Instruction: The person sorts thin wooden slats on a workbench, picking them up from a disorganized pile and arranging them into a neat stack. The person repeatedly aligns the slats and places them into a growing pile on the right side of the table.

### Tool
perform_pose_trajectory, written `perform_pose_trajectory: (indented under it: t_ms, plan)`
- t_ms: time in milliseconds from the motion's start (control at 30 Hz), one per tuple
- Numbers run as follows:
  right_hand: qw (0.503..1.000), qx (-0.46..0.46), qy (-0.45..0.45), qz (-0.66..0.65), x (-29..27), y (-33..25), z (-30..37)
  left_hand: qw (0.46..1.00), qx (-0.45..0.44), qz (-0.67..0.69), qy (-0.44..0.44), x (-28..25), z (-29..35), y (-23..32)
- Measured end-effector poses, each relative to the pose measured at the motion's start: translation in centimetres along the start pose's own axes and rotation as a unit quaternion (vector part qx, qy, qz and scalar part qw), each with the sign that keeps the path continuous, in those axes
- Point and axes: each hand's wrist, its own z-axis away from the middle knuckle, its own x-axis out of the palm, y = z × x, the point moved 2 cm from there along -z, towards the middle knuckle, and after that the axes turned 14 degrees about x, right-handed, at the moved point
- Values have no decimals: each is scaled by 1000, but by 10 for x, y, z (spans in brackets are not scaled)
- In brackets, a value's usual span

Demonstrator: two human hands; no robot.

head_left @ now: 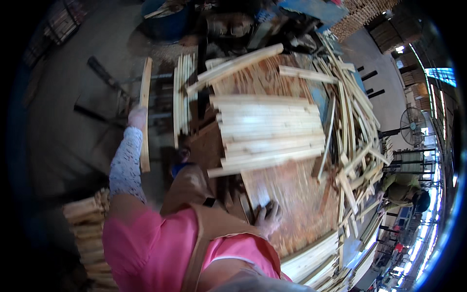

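My left hand (137,118), at the end of a patterned sleeve, is closed around a long pale wooden strip (145,86), held out to the left of the table. Beside that strip, several narrow strips (183,92) lie together on a stand. At the near edge of the worn plywood tabletop (296,190), my right hand (270,221) is curled over a small dark thing too blurred to name. Beyond it, several pale strips (270,124) lie side by side across the table, their ends uneven.
Loose strips are heaped in a tangle (357,160) along the table's right side. Two thicker boards lie at the far end, one a slanting board (236,68). Stacked wood (87,228) stands at lower left, a blue tub (165,17) at the back. A person (404,190) bends at far right near a fan (412,125).
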Motion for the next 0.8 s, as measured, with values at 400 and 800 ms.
perform_pose_trajectory:
  t_ms: [400,800]
  plan:
    - [954,243,-172,32,2,-126,22,975,-44,113,-188,237,-103,-6]
    - [817,473,-132,-302,19,-158,-32,982,141,101,-80,120,-104,16]
